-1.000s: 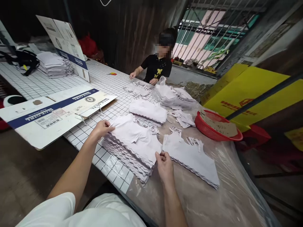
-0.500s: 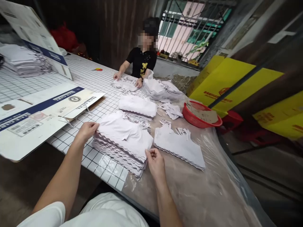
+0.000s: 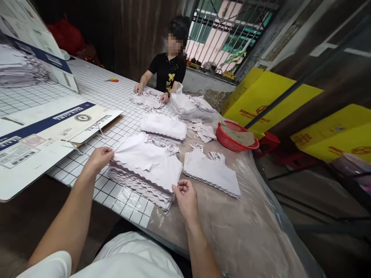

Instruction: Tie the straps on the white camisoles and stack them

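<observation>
A tall stack of white garment pieces (image 3: 147,156) with wavy lower edges lies on the table in front of me. My left hand (image 3: 100,159) pinches the left corner of the top garment piece. At the piece's right corner, my right hand (image 3: 186,197) has thumb and index finger closed on the edge, the other fingers curled. The top piece lies nearly flat, with narrow strap-like strips bunched at its far side. To the right is a lower stack of similar pieces (image 3: 211,173), straps pointing away from me.
Across the table a person (image 3: 166,73) handles more white pieces. A folded white pile (image 3: 164,125) and a plastic-wrapped pile (image 3: 193,106) lie between us. Flattened cardboard (image 3: 58,135) juts over the left edge. A red basket (image 3: 232,144) holding cardboard stands right; scissors (image 3: 113,80) lie far left.
The top garment piece is smoother, its middle fold flattened out. Both hands keep their hold on its corners. My view has turned slightly right, and the person opposite still handles the white pieces.
</observation>
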`<state>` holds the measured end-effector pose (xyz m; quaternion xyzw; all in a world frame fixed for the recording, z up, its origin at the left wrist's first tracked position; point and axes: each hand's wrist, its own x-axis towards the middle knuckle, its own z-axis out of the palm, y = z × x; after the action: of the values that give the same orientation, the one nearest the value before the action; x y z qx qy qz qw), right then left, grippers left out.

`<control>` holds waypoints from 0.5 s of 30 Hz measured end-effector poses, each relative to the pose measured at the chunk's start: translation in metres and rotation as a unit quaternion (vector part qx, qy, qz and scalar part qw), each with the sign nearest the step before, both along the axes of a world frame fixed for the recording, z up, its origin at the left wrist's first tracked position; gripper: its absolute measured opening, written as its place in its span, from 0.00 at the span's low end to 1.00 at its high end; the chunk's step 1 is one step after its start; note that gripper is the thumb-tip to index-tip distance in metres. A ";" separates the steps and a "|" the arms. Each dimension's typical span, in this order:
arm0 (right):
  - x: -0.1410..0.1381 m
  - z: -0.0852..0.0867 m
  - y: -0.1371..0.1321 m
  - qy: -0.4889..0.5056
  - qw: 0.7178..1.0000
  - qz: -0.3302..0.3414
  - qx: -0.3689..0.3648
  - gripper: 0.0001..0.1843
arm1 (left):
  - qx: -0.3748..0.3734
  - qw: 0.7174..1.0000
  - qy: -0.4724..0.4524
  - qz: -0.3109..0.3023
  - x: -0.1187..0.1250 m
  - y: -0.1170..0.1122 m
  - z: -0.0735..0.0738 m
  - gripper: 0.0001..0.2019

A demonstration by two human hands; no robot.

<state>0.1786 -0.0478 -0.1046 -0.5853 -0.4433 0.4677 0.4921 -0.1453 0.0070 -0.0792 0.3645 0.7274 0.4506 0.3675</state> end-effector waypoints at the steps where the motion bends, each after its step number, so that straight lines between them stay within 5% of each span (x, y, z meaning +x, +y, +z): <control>1: 0.001 0.001 -0.003 0.016 1.000 0.007 -0.009 0.24 | -0.006 1.000 -0.024 -0.005 -0.003 -0.004 0.001 0.08; 8: -0.006 -0.009 -0.013 0.094 0.989 0.004 -0.116 0.30 | -0.046 0.993 -0.108 0.015 -0.005 -0.018 0.009 0.23; 15: 0.002 -0.004 -0.018 0.125 0.985 0.016 -0.114 0.29 | -0.031 0.996 -0.087 0.020 -0.007 -0.018 0.001 0.20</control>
<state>0.1808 -0.0657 -0.1084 -0.5673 -0.3312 0.5924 0.4664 -0.1526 -0.0112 -0.0778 0.2975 0.7134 0.4654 0.4312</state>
